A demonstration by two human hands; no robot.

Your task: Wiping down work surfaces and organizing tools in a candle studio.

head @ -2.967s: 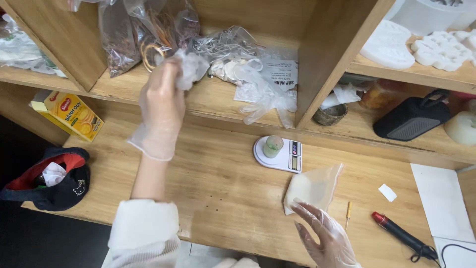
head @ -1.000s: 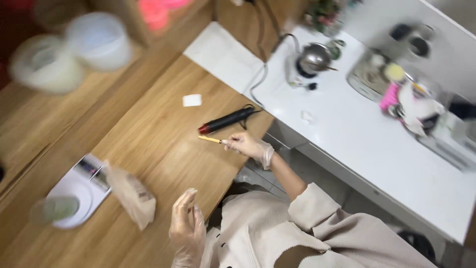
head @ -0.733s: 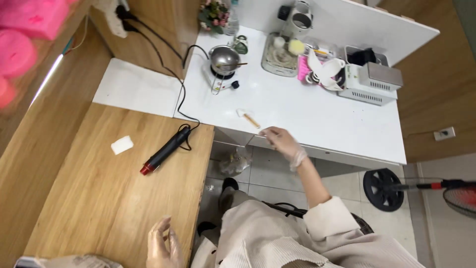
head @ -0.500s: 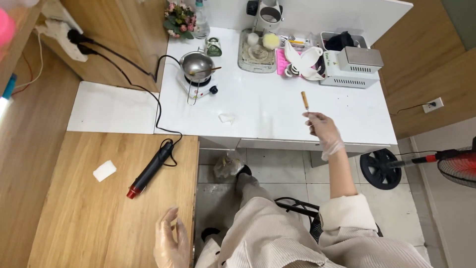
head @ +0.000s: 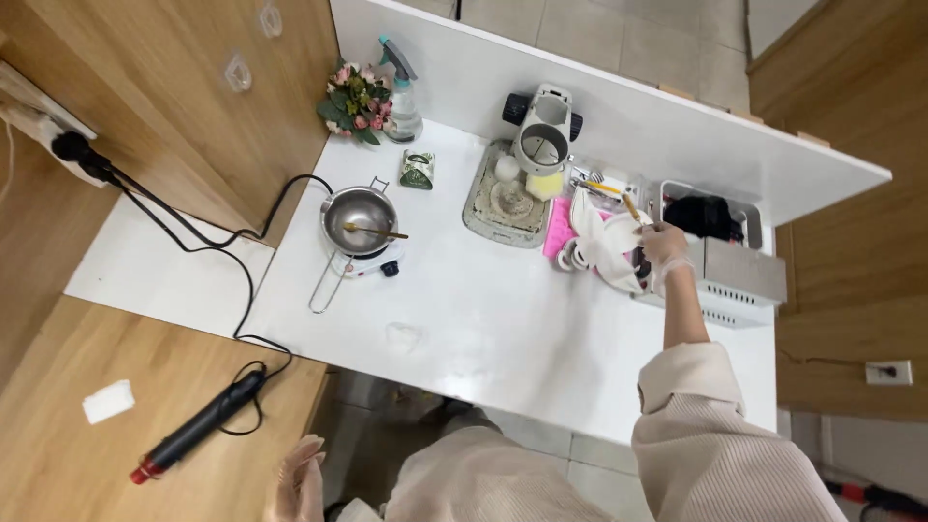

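Note:
My right hand (head: 665, 246), gloved, reaches far across the white table (head: 503, 329) and grips a thin wooden stick (head: 630, 207) over a pile of white cloth and pink items (head: 594, 246). A grey metal box (head: 742, 273) sits just right of that hand. My left hand (head: 298, 481), also gloved, hovers with fingers apart and nothing in it at the bottom edge, near the corner of the wooden desk (head: 68, 454). A black tool with a red tip (head: 198, 427) lies on that desk, left of my left hand.
A small metal pot (head: 360, 218) on a little burner holds a stick. Behind it stand a flower bunch (head: 353, 101), a spray bottle (head: 401, 92), a small green tin (head: 417, 169) and a grey tray (head: 503, 198) with a white device. A white scrap (head: 107, 400) lies on the desk.
The view has swung from the wooden desk to the white table. My right hand carried the stick from the desk to the far right side. My left hand dropped low.

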